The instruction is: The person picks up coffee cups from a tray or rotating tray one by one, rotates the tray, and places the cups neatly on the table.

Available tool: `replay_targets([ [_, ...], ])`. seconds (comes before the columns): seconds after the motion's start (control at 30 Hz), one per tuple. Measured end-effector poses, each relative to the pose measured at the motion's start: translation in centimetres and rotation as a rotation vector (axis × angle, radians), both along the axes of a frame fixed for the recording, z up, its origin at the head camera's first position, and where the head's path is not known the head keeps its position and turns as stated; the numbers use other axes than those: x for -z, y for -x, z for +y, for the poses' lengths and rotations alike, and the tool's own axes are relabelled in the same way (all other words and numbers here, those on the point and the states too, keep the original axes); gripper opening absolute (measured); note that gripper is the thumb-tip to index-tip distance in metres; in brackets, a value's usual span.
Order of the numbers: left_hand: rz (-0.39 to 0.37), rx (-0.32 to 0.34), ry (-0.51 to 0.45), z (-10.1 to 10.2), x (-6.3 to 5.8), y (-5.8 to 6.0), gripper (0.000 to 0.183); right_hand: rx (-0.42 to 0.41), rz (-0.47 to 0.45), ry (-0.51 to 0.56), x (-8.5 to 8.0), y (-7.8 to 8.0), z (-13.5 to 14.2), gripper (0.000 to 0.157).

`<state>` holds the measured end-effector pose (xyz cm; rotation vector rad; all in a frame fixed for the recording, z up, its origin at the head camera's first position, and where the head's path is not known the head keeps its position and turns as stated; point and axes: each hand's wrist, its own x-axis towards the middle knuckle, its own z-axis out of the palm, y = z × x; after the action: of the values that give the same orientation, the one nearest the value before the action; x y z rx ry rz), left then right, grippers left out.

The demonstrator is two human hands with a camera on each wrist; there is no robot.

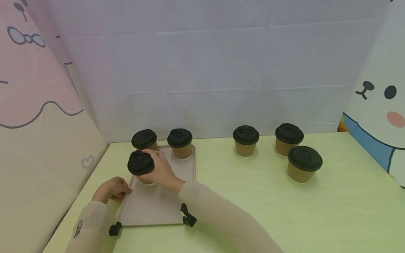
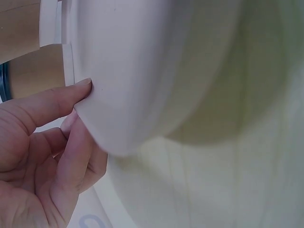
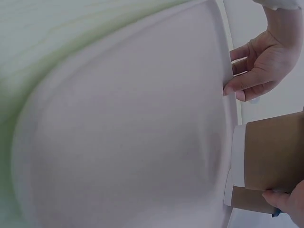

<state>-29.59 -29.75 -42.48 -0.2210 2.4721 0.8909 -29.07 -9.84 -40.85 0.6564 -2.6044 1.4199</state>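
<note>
Your right hand [image 1: 161, 170] grips a brown paper cup with round black lid [image 1: 140, 163], best kept upright, at the left of the pale rectangular plastic tray [image 1: 152, 210] your left hand [image 1: 113, 187] pinches and should steady, before two matching cups [image 1: 180, 142].

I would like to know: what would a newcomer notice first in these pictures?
Probably the right hand first: left of centre, it grips a black-lidded cup at the left side of the pale tray, whose edge the left hand pinches. Next might come the large cartoon face at the far right, and three similar cups towards the table's back right.
</note>
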Motion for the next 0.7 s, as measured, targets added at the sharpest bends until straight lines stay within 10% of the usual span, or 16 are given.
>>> replay_targets([
  [0.7,-0.002,0.001,-0.008,-0.2,0.0,-0.1,0.017,0.019,-0.021,-0.025,0.1,0.5,1.1,0.077],
])
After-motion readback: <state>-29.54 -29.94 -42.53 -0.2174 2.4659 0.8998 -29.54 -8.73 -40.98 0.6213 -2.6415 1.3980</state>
